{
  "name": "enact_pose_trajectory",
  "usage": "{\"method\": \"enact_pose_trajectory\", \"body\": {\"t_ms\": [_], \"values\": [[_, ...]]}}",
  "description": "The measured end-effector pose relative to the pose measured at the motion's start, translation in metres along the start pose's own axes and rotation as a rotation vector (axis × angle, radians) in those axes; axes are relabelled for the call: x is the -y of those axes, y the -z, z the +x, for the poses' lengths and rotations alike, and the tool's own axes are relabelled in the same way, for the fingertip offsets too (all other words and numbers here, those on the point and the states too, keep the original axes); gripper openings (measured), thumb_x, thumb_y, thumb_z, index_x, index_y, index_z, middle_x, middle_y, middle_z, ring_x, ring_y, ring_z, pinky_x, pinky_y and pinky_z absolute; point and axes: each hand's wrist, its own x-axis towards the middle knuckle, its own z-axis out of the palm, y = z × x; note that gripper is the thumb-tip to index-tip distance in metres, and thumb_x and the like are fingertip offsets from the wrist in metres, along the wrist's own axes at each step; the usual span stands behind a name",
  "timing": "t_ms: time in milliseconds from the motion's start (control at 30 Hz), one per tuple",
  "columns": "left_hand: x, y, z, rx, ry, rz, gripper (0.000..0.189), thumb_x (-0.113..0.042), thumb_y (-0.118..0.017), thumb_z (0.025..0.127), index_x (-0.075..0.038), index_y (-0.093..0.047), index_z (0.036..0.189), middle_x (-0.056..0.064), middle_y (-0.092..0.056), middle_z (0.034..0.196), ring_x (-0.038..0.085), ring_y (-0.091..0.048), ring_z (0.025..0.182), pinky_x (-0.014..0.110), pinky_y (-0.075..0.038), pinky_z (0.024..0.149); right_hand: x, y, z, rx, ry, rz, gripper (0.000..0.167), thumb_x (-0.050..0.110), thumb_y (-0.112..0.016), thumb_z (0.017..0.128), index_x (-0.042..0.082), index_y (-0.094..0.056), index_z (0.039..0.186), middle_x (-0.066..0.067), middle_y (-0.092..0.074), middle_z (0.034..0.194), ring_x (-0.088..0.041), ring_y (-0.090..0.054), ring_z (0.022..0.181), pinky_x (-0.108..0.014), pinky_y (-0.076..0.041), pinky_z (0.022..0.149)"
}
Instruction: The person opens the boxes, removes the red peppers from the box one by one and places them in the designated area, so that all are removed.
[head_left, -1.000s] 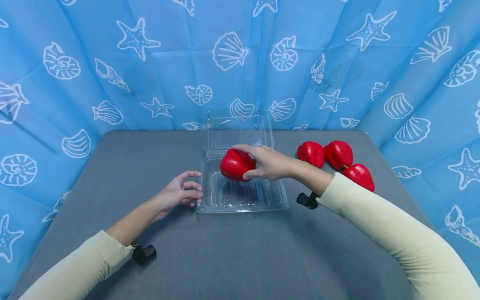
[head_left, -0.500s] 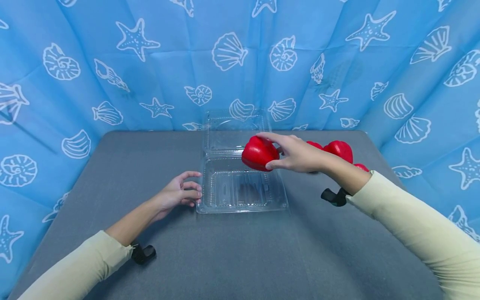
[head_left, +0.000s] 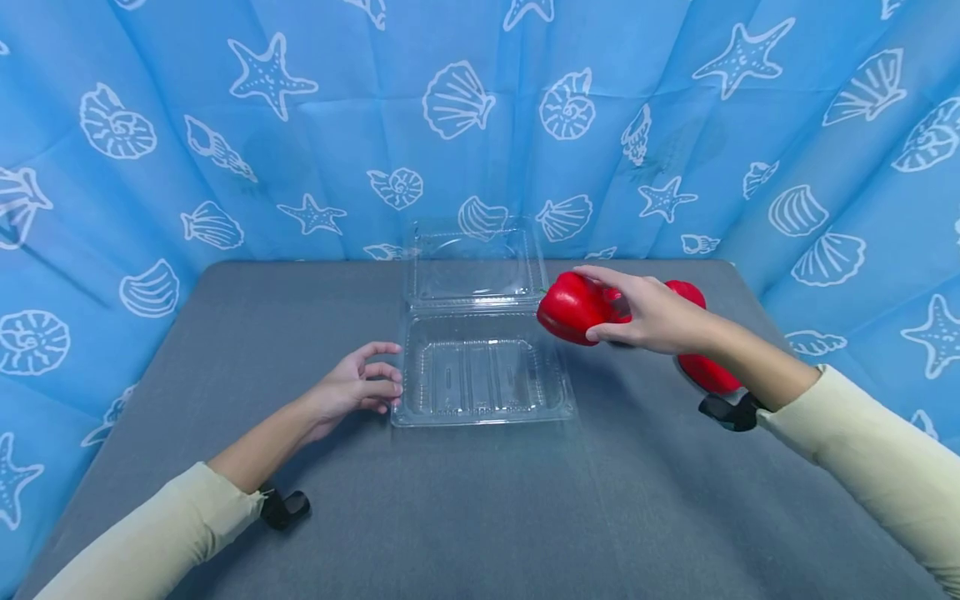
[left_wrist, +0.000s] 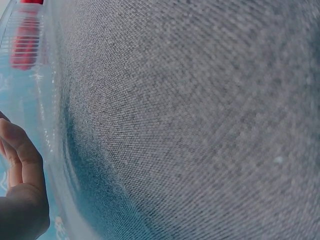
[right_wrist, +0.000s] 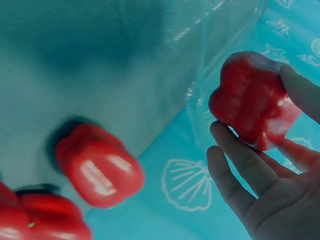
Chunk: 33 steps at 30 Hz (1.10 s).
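My right hand (head_left: pixel 660 312) grips a glossy red bell pepper (head_left: pixel 567 310), held above the table just right of a clear plastic clamshell container (head_left: pixel 480 422). In the right wrist view, the thumb and fingers surround this bell pepper (right_wrist: pixel 252 100). The container's base holds nothing, and its hinged lid (head_left: pixel 476 262) lies back toward the curtain. My left hand (head_left: pixel 352 383) touches the container's left rim with loosely bent fingers. More red bell peppers lie on the right of the table, partly hidden by my right hand and forearm; one bell pepper (head_left: pixel 708 373) shows below the wrist.
A grey cloth-covered table (head_left: pixel 465 508) carries everything. Behind it and along its sides hangs a blue curtain (head_left: pixel 360 133) with white shell and starfish prints. In the right wrist view, a loose bell pepper (right_wrist: pixel 100 167) lies near the table edge, with others beside it.
My right hand has lifted the bell pepper out of the container's base and carried it rightward past the rim. The left hand stays at the container's left side.
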Motion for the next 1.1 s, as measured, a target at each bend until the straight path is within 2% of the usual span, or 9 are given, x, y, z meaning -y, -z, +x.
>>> {"method": "enact_pose_trajectory", "body": {"t_ms": [233, 400, 600, 667, 967, 1100], "values": [[0.0, 0.001, 0.0, -0.008, 0.012, 0.002, 0.07, -0.007, -0.069, 0.09, -0.005, -0.028, 0.147, 0.004, -0.062, 0.096, 0.016, -0.067, 0.08, 0.031, -0.053, 0.071, -0.022, 0.002, -0.026, -0.006, -0.041, -0.006, 0.095, 0.019, -0.087, 0.076, 0.011, -0.033, 0.154, -0.02, -0.051, 0.137, -0.039, -0.057, 0.113, -0.048, -0.058, 0.077], [0.001, 0.001, 0.0, -0.003, 0.0, 0.0, 0.07, -0.006, -0.068, 0.091, -0.005, -0.028, 0.147, 0.004, -0.062, 0.096, 0.016, -0.067, 0.08, 0.031, -0.053, 0.071, -0.04, 0.002, -0.042, -0.029, -0.075, 0.01, 0.092, 0.02, -0.085, 0.078, 0.006, -0.033, 0.153, -0.025, -0.049, 0.136, -0.042, -0.062, 0.105, -0.052, -0.057, 0.078], [0.001, 0.0, -0.001, 0.003, -0.01, 0.001, 0.068, -0.006, -0.067, 0.091, -0.005, -0.028, 0.147, 0.004, -0.061, 0.096, 0.016, -0.067, 0.079, 0.031, -0.053, 0.071, -0.06, 0.0, -0.06, -0.065, -0.107, 0.038, 0.089, 0.018, -0.084, 0.079, 0.001, -0.034, 0.15, -0.03, -0.047, 0.137, -0.05, -0.054, 0.114, -0.053, -0.057, 0.078], [0.001, 0.0, -0.001, 0.001, -0.009, 0.002, 0.068, -0.006, -0.067, 0.091, -0.005, -0.029, 0.147, 0.004, -0.061, 0.096, 0.015, -0.067, 0.079, 0.031, -0.053, 0.071, -0.066, -0.001, -0.066, -0.074, -0.122, 0.047, 0.088, 0.017, -0.084, 0.079, 0.001, -0.034, 0.15, -0.031, -0.047, 0.136, -0.052, -0.053, 0.115, -0.053, -0.057, 0.078], [0.0, -0.001, -0.001, -0.008, 0.002, 0.012, 0.067, -0.005, -0.066, 0.091, -0.005, -0.029, 0.146, 0.004, -0.061, 0.096, 0.015, -0.066, 0.079, 0.031, -0.053, 0.07, -0.082, -0.01, -0.085, -0.065, -0.194, 0.043, 0.084, 0.023, -0.08, 0.084, -0.003, -0.034, 0.149, -0.036, -0.052, 0.13, -0.05, -0.063, 0.103, -0.047, -0.059, 0.073], [-0.001, -0.001, -0.001, -0.012, 0.004, 0.021, 0.067, -0.006, -0.067, 0.091, -0.006, -0.028, 0.147, 0.005, -0.061, 0.096, 0.016, -0.067, 0.079, 0.031, -0.053, 0.071, -0.087, -0.014, -0.091, -0.064, -0.205, 0.057, 0.082, 0.023, -0.079, 0.084, -0.002, -0.034, 0.149, -0.035, -0.052, 0.129, -0.05, -0.062, 0.103, -0.044, -0.059, 0.071]]}}
